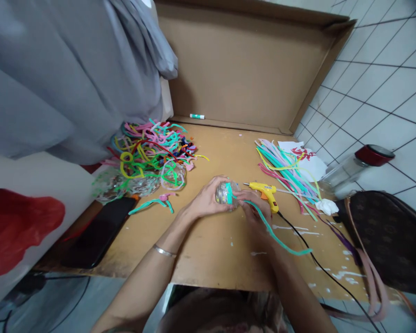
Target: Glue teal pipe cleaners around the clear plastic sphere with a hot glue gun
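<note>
My left hand [209, 196] is wrapped round a small clear plastic piece [223, 193], perhaps a cup or bottle end; its exact kind I cannot make out. Across its face lies a flat turquoise patch of pipe cleaner. With closed fingers, my right hand [252, 208] pinches a turquoise pipe cleaner [268, 226] at that patch. The pipe cleaner's loose end trails over my right forearm toward the lower right. A yellow glue gun [265, 188] lies just beyond my right hand, its nozzle pointing left.
A tangled heap of pipe cleaners [152, 148] and several clear plastic pieces lie left, near a black phone [100, 233]. Straight pipe cleaners [287, 171], a bottle [353, 166] and a brown bag [384, 240] are right. A cardboard panel [242, 69] stands behind; the glue gun's cord [312, 254] crosses the table.
</note>
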Available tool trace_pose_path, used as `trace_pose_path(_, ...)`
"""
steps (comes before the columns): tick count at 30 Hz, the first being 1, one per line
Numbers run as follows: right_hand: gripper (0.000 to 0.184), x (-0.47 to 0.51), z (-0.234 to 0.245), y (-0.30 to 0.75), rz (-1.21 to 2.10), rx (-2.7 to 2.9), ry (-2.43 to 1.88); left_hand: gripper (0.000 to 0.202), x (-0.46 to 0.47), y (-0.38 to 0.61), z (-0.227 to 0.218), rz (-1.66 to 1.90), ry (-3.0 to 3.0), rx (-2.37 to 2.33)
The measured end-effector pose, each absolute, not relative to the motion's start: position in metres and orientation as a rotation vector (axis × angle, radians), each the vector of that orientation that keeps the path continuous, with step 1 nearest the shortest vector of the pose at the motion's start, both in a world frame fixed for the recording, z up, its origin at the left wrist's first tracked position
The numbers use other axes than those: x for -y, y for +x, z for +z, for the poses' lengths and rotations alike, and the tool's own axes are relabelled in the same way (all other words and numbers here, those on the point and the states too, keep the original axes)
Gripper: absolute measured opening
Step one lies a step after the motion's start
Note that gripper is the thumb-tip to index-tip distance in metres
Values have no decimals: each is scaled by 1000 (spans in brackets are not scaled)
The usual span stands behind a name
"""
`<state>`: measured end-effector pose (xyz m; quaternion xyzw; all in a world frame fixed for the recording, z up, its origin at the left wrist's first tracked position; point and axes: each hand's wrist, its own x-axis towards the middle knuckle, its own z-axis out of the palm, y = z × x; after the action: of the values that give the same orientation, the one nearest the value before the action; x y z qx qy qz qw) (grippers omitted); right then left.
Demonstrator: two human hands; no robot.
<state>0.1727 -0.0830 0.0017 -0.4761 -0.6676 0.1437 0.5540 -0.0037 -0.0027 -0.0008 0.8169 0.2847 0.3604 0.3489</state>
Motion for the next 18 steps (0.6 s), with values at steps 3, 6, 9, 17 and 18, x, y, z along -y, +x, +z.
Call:
trace_pose_path(3,14,83,-1,174,294,1611,-1124,67,2,-4,0,923,2118,-740)
trace_pose_path(6,12,82,-2,173,265,1627,-1087,66,3,-4,2,925,2111,-733)
trace_pose_path(9,11,81,-2,173,210,1660,-1045,66,4,-5,5,913,2105,-740)
trace_pose_path(17,18,72,-9,177,20,1740,-855,68,4,-5,2,920,2105,-738)
trace_pose_path(18,17,72,-10,176,10,1723,-855,68,4,-5,2,921,2112,-739)
